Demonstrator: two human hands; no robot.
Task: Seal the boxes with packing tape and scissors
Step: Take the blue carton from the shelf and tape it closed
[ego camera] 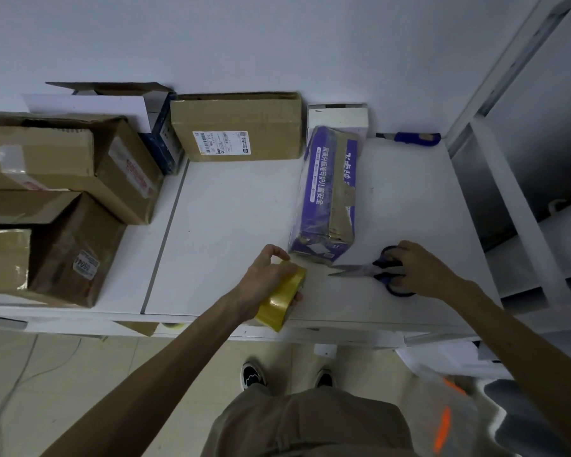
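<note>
We find piled boxes (63,199) along the worktop's (231,219) left edge, a lone box (238,127) at mid back edge, a long box (327,192) right of centre — scissors (371,269) just before its near end, the tape roll (277,301) left of them at the front edge, a cutter (412,138) in the back right corner.

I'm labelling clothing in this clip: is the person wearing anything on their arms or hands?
Nothing visible: no sleeves come into view, and the left hand and right hand show no gloves, watch or rings.
</note>
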